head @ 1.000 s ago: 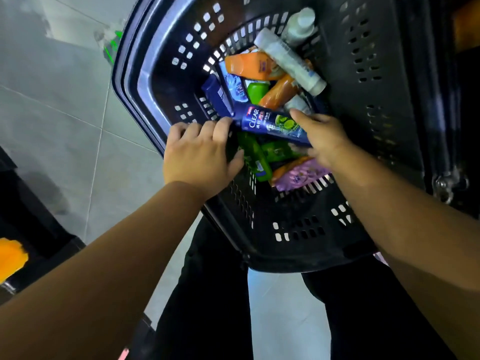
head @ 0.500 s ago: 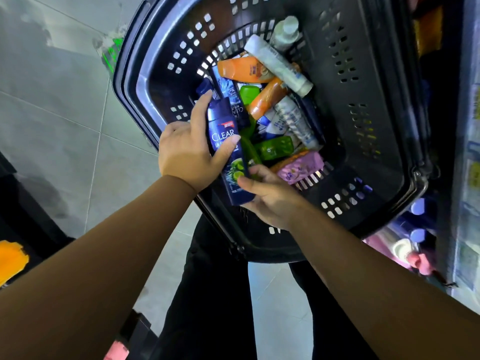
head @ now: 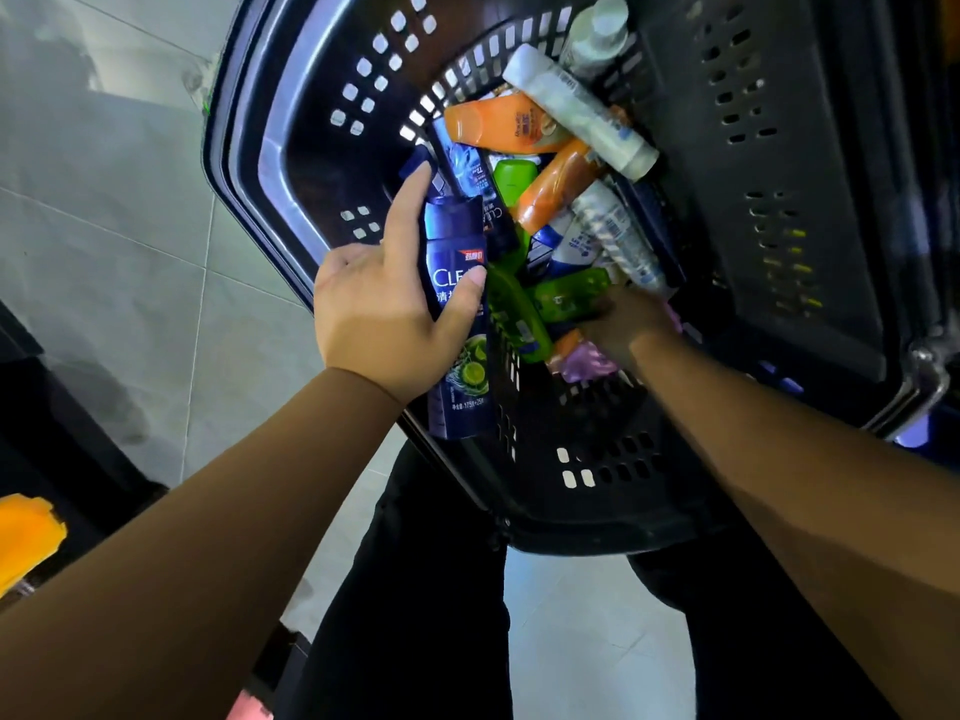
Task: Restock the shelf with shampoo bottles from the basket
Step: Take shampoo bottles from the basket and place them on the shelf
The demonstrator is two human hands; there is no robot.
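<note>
Left hand (head: 379, 314) grips the blue shampoo bottle (head: 462, 387); right hand (head: 623, 324), blurred among bottles in the basket (head: 597, 485), grip unclear

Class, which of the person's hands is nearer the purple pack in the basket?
Right. The right hand is right beside the purple pack; the left hand holds the blue Clear bottle farther left.

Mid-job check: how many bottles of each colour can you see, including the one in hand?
Dark blue bottles: 2
Orange bottles: 2
Green bottles: 3
White bottles: 4
Purple pack: 1
Total: 12 clearly visible
</note>
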